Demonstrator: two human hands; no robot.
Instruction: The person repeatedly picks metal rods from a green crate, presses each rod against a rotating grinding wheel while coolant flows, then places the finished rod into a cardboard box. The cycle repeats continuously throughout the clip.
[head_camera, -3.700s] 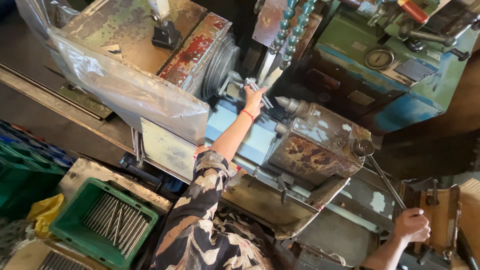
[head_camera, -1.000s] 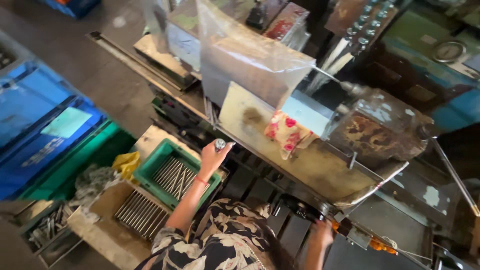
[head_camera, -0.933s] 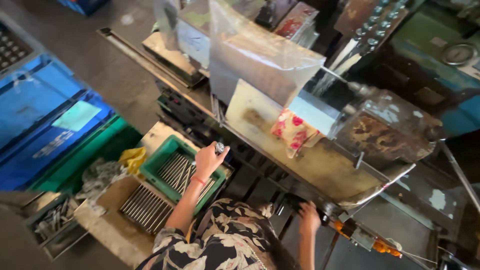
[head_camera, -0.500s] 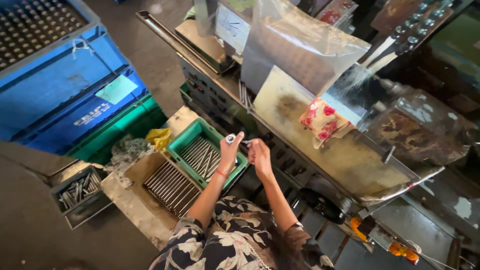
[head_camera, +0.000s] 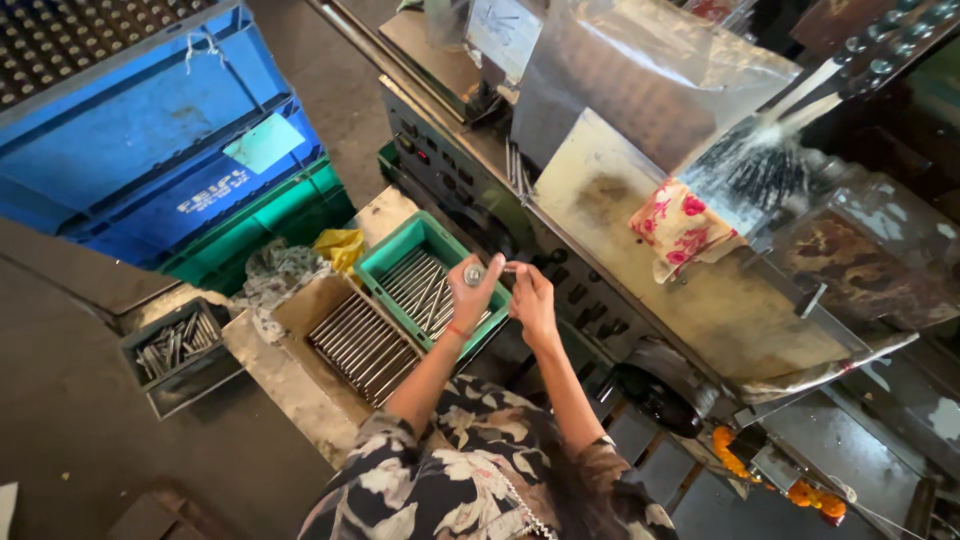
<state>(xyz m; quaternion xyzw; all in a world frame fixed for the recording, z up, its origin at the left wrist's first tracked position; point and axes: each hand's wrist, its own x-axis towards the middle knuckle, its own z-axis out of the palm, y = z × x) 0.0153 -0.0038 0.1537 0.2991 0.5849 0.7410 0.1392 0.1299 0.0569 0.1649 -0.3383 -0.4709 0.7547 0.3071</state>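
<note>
My left hand (head_camera: 470, 297) is raised over a small green tray (head_camera: 388, 258) and grips a short metal part with a round silvery end (head_camera: 474, 273). My right hand (head_camera: 532, 299) is right beside it, fingers pinched on the other end of the same part (head_camera: 505, 268). The green tray holds several long metal rods (head_camera: 418, 285). Both forearms reach up from my patterned sleeves at the bottom of the view.
A wooden tray of metal rods (head_camera: 355, 340) sits beside the green one. A small dark bin of bolts (head_camera: 175, 345) is at left. Blue crates (head_camera: 150, 140) stand at upper left. The machine (head_camera: 700, 290) with a flowered cloth (head_camera: 680, 228) fills the right.
My left hand left the machine and came down over the green tray with a metal part. My right hand rose to meet it. The view swung left toward the crates.
</note>
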